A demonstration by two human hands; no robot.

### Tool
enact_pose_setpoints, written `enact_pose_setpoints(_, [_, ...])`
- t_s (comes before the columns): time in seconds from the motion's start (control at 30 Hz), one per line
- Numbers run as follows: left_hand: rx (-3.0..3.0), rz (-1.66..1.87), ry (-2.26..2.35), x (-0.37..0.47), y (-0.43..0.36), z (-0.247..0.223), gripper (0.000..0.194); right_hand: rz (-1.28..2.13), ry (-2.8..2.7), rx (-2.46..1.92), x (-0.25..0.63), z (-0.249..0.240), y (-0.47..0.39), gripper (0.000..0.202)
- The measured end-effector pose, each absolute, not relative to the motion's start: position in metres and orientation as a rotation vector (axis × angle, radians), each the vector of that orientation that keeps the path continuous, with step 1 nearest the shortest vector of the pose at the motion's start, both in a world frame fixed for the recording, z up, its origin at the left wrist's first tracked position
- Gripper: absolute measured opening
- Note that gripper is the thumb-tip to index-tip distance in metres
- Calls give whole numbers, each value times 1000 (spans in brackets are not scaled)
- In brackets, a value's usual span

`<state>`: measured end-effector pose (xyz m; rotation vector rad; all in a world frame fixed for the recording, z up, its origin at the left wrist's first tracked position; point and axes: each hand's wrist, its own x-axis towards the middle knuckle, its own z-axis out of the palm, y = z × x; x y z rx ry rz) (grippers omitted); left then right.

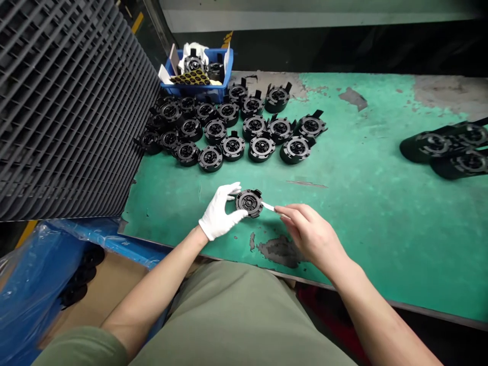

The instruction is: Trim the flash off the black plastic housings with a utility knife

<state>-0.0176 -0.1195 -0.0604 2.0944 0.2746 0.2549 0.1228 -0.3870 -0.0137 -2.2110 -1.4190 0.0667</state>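
Black round part (249,203): near the front edge of the green tabletop (366,218), roughly in front of the person's middle, ringed face up toward the camera, small tab at the far side of its rim. Cannot tell whether its underside rests on the table or is slightly raised.

Left hand (220,213), in a white glove, grips the part from its left side: fingers curled at the far rim, thumb at the near rim, clamped on it. Right hand (314,231), bare, has thumb and fingers pinched together on a thin white blade-like tool (269,206); other fingers folded in. Tool points left, tip at the part's right rim, looks to be touching.

Dark worn patch (280,251) in the table surface, just nearer the person than the part. Beyond the hands, a cluster of similar black parts (262,146) sits in loose rows, most with tabs sticking up. Behind the cluster, a blue bin (194,91) holds white crumpled material, more black parts and a yellow sheet with dark round shapes. Left of the cluster, a tall stack of dark slatted trays (68,101). Far right, another group of black parts (417,146), blurred. Lower left, below table level, blue plastic sheeting (30,295) around brown cardboard (109,290), with some dark pieces (82,277) on it.
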Motion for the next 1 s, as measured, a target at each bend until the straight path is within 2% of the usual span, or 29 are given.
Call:
enact_pose_setpoints(0.1, [2203,285,439,-19,-143,-69,128,-2,-1508,-2235,120,-20,-372,40])
enact_pose_setpoints(0.17, [2265,294,555,-14,-155,-72,133,-7,-1561,-2239,120,-22,-364,44])
enact_pose_setpoints(0.4, [2295,356,663,2,-162,-70,95,8,-1651,-2209,123,-27,-356,47])
enact_pose_setpoints(0.5, [2284,358,651,2,-161,-65,84,3,-1648,-2206,122,-29,-356,48])
enact_pose_setpoints(0.73, [2317,308,627,3,-161,-64,80,-22,-1642,-2197,121,-30,-356,48])
enact_pose_setpoints(1.0, [2319,417,613,3,-161,-62,72,-68,-1692,-2182,123,-28,-355,40])
